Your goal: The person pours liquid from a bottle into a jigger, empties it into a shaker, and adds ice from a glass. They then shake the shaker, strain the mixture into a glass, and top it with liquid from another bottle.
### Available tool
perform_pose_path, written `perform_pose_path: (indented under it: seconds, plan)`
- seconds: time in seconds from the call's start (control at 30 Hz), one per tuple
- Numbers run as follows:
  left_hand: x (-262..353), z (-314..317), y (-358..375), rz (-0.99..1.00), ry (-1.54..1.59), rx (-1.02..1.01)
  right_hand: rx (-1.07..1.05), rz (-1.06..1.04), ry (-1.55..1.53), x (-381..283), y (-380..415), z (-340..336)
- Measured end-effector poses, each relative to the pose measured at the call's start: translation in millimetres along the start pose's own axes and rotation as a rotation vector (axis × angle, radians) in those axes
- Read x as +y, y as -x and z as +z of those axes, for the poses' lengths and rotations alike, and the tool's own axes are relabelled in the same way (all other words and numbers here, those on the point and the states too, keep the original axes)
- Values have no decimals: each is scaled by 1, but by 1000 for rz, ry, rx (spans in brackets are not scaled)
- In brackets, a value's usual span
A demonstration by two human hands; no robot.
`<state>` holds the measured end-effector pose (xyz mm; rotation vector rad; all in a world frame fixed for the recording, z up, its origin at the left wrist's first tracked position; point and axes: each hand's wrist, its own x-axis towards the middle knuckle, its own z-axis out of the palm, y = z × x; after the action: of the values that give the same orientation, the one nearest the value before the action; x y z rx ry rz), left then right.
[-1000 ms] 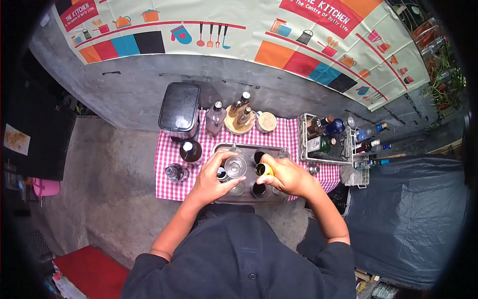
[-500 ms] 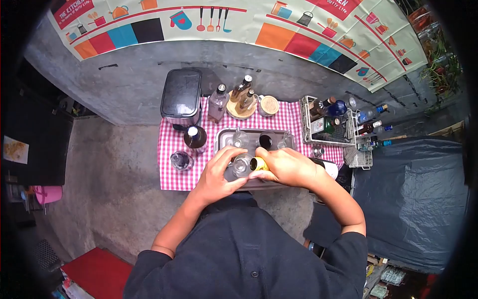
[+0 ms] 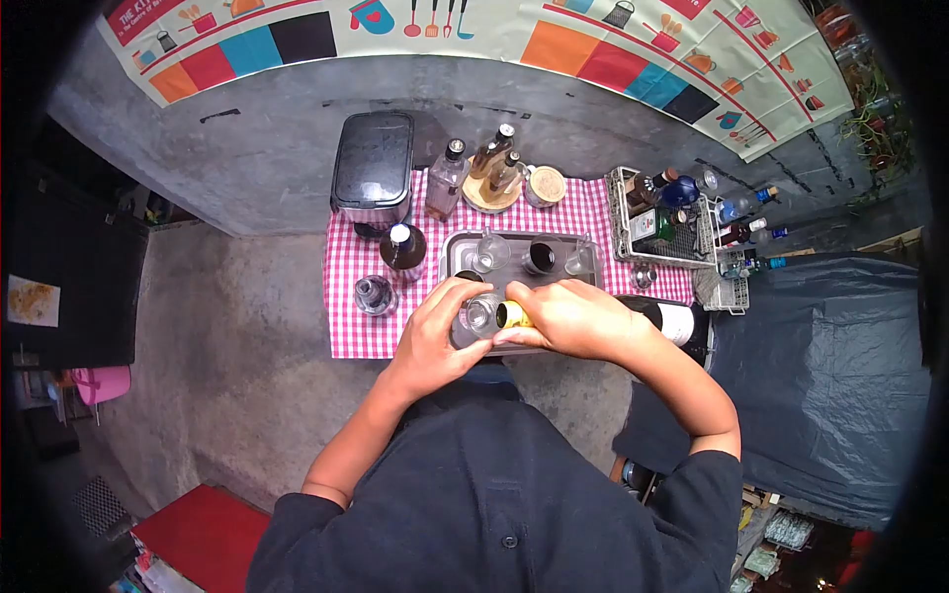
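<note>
My left hand (image 3: 440,331) curls around a clear drinking glass (image 3: 481,315) above the near side of a grey tray (image 3: 512,234). My right hand (image 3: 573,318) grips the yellow neck of a wine bottle (image 3: 513,315), its mouth turned toward the glass and close to its rim. The bottle seems to lie nearly level, with a dark body and white label beyond my right wrist. On the tray stand a glass of dark liquid (image 3: 540,258), a clear glass mug (image 3: 489,253) and another clear glass (image 3: 581,258). Another dark-filled glass is partly hidden by my left hand.
A dark brown bottle (image 3: 402,249) and a small glass bottle (image 3: 376,296) stand left of the tray. Behind are a lidded bin (image 3: 373,163), a tall clear bottle (image 3: 448,181) and a jar (image 3: 545,186). A wire basket (image 3: 620,212) holds several bottles at right.
The camera view has tipped, so the table and tray appear higher and slightly further right. Both hands keep their grips, with bottle mouth and glass still close together.
</note>
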<state>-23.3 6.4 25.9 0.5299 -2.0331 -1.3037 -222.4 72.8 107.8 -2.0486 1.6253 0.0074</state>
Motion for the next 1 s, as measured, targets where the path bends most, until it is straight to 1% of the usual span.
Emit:
perform_pose_path:
  seconds: [0.1,0.43,0.63,0.8,1.0]
  plan:
    - [-1,-1,4,-7,0,5,-39,29,2,-5,-2,-1]
    - [-10,0,16,-41,29,12,-61,39,6,-10,-8,10]
    - [-15,3,20,-46,5,20,-86,49,36,-12,-10,13]
    - [-15,5,21,-20,-81,25,-95,45,44,-9,-9,16]
    - [-19,8,21,-41,-59,19,-113,61,66,-8,-8,16]
